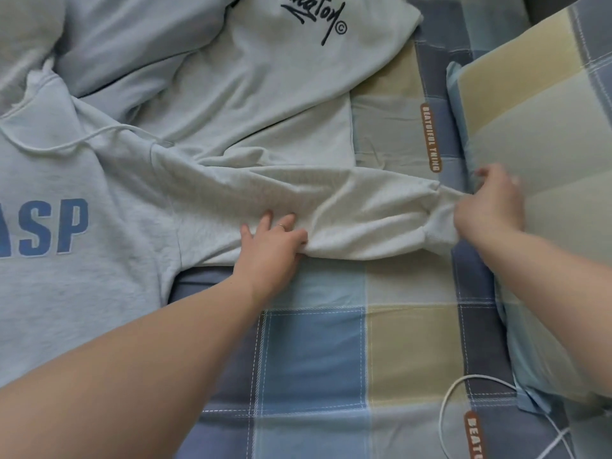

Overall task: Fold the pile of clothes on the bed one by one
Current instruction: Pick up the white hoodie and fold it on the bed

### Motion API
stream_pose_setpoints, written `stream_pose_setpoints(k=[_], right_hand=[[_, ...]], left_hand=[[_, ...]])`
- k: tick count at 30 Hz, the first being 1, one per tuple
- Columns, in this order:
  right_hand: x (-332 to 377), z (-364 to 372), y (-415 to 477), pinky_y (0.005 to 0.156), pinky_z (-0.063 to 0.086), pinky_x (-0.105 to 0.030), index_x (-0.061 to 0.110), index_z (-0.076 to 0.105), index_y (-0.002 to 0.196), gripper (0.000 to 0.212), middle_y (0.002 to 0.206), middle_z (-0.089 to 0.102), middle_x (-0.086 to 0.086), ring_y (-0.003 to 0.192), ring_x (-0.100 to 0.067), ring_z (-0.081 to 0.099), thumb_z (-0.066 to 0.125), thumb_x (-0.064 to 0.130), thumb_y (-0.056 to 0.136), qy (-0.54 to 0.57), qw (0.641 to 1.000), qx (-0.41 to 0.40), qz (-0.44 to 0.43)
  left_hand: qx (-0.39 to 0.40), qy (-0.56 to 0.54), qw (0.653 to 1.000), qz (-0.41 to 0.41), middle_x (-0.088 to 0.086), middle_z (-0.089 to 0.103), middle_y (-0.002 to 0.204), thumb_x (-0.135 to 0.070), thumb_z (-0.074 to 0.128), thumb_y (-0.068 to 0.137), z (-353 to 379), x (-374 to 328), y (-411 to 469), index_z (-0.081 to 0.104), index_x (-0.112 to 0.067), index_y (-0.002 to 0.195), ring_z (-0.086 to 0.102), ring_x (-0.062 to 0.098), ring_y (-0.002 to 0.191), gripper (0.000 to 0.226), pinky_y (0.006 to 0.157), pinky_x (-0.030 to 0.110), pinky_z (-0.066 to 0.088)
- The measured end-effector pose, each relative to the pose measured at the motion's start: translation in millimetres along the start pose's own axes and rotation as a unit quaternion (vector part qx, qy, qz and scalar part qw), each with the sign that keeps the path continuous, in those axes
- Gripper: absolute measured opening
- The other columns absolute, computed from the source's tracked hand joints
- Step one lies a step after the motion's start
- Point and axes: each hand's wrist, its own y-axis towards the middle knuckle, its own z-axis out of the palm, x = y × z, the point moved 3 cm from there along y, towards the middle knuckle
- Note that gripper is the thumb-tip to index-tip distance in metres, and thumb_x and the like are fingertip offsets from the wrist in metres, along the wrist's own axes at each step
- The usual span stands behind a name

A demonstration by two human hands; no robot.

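Note:
A light grey hoodie [66, 260] with blue letters lies face up at the left of the bed, its drawstring loose near the neck. Its sleeve [331, 207] stretches out to the right across the sheet. My left hand [271, 246] grips the sleeve's lower edge near the middle, thumb tucked under the cloth. My right hand [490, 207] pinches the cuff at the sleeve's end, beside the pillow. A second pale garment [265, 71] with black script print lies behind, partly under the hoodie.
The checked blue, beige and grey bedsheet [331, 359] is bare in the foreground. A matching pillow [546, 144] stands at the right. A white cable [463, 392] loops on the sheet at the lower right.

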Motion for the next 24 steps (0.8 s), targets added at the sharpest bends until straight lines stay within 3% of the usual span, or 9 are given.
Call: stream_pose_setpoints(k=[3,6,9,12,14,16,19,21,24], right_hand=[[18.0,17.9,-25.6,0.102,0.038,-0.048,0.017,0.05,0.14,0.057,0.147,0.038,-0.014,0.125,-0.04,0.044,0.06,0.005,0.085,-0.072,0.976,0.007,-0.203],[33.0,52.5,-45.5,0.114,0.027,-0.052,0.034,0.034,0.154,0.066,0.165,0.022,-0.003,0.147,-0.032,0.025,0.06,0.03,0.095,-0.147,0.919,0.16,-0.33],[13.2,91.7,-39.5,0.122,0.015,-0.052,0.041,0.012,0.158,0.067,0.169,-0.001,0.007,0.155,-0.023,0.005,0.034,0.061,0.099,-0.213,0.898,0.306,-0.232],[-4.3,96.4,-28.1,0.119,0.018,-0.058,0.029,0.02,0.157,0.074,0.168,0.005,0.001,0.152,-0.032,0.013,0.022,0.066,0.093,-0.193,0.933,0.301,-0.034],[15.1,89.5,-34.8,0.119,0.016,-0.056,0.029,0.019,0.156,0.063,0.167,0.006,-0.004,0.151,-0.033,0.011,0.032,0.054,0.1,-0.215,0.953,0.203,-0.062],[55.6,91.4,-49.7,0.119,0.012,-0.053,0.036,0.011,0.159,0.063,0.169,-0.004,-0.001,0.154,-0.03,0.002,0.038,0.046,0.103,-0.194,0.943,0.15,-0.225],[91.8,115.3,-65.9,0.12,0.012,-0.053,0.047,0.004,0.157,0.063,0.167,-0.016,0.012,0.155,-0.022,-0.006,0.037,0.045,0.104,-0.168,0.884,0.247,-0.359],[84.9,133.6,-59.6,0.12,0.014,-0.059,0.051,0.002,0.156,0.062,0.166,-0.018,0.016,0.155,-0.019,-0.008,0.035,0.048,0.104,-0.196,0.88,0.304,-0.306],[69.4,131.6,-42.6,0.118,0.01,-0.067,0.049,0.001,0.156,0.063,0.168,-0.013,0.009,0.155,-0.028,-0.002,0.033,0.052,0.102,-0.214,0.916,0.316,-0.121]], left_hand=[[-0.021,-0.026,0.998,0.054,-0.011,0.051,0.14,-0.027,0.057,0.1,1.6,1.5,-3.5,0.063,-0.025,0.108,0.025,0.035,0.147,0.011,0.112,0.067,0.021],[0.057,-0.021,0.994,0.09,-0.011,0.028,0.163,-0.035,0.058,0.099,9.0,2.5,-9.3,0.065,-0.035,0.117,0.005,0.027,0.155,0.019,0.119,0.065,0.003],[0.101,-0.04,0.989,0.1,-0.014,0.012,0.167,-0.041,0.063,0.095,12.1,9.2,-6.4,0.06,-0.044,0.127,-0.008,0.019,0.155,0.032,0.118,0.063,-0.009],[0.143,-0.059,0.983,0.099,-0.016,0.001,0.168,-0.04,0.068,0.092,14.7,12.9,-2.3,0.045,-0.048,0.142,-0.016,0.017,0.154,0.056,0.115,0.061,-0.017],[0.157,-0.087,0.98,0.091,-0.018,-0.001,0.167,-0.038,0.07,0.09,15.9,13.8,-0.4,0.04,-0.048,0.146,-0.018,0.015,0.153,0.064,0.114,0.058,-0.021],[0.165,-0.102,0.977,0.091,-0.019,-0.001,0.167,-0.038,0.073,0.088,16.6,15.4,1.6,0.04,-0.048,0.147,-0.019,0.014,0.153,0.068,0.113,0.057,-0.023],[0.173,-0.086,0.974,0.118,-0.017,0.002,0.168,-0.039,0.076,0.086,13.2,20.3,5.8,0.042,-0.046,0.147,-0.015,0.015,0.154,0.069,0.116,0.058,-0.017],[0.167,-0.073,0.973,0.144,-0.012,0.011,0.168,-0.039,0.073,0.088,5.1,26.2,6.4,0.048,-0.04,0.144,-0.005,0.016,0.155,0.061,0.12,0.056,-0.007],[0.107,-0.066,0.977,0.171,-0.005,0.036,0.159,-0.039,0.065,0.094,-14.3,47.7,-1.4,0.06,-0.03,0.134,0.02,0.019,0.152,0.042,0.123,0.049,0.015]])
